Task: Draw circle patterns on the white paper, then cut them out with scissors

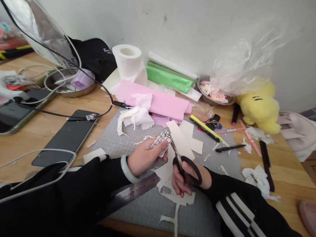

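Note:
My left hand point(145, 157) pinches a small white paper piece with a black line pattern point(160, 141) above a grey cutting mat point(138, 138). A pale bangle sits on that wrist. My right hand point(184, 177) grips black-handled scissors point(186, 164), fingers through the loops, and the blades point up against the patterned paper. White paper offcuts point(182, 138) lie under and around both hands. A steel ruler point(134, 192) rests on the mat below my left wrist.
A black phone point(66, 136) with white cables lies left of the mat. At the back stand a toilet roll point(128, 62), pink paper point(160, 102), green rolls point(168, 79), a metal dish point(71, 84), a yellow plush toy point(261, 105). Pens point(206, 128) and a black comb point(266, 164) lie right.

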Motion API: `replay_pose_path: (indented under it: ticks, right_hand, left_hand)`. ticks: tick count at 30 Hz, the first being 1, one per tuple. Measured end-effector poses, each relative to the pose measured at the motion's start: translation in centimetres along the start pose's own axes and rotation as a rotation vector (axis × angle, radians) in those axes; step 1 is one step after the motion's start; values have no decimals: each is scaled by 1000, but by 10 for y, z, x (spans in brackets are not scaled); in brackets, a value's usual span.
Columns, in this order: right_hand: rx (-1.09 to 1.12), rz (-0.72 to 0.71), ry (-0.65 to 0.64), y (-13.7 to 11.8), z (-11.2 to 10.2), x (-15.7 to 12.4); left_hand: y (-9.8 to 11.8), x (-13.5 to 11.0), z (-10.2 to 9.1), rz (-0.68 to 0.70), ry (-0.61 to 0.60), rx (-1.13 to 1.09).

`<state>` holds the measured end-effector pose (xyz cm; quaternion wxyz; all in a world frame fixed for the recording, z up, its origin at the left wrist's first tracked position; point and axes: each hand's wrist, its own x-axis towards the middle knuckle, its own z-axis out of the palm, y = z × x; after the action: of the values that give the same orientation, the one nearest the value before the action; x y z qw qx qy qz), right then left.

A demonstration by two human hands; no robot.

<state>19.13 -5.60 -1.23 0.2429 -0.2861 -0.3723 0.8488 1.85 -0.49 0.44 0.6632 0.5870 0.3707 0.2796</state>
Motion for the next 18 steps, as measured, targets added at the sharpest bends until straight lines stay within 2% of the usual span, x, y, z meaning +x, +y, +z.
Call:
replay_pose_path:
  ticks: [10,18]
  right_hand:
    - [21,23,29,0,1,2]
    - [22,5,28,1,0,1]
  left_hand:
    - [4,-2,0,-82,12,14]
    - [3,-1,1,-36,72,-52]
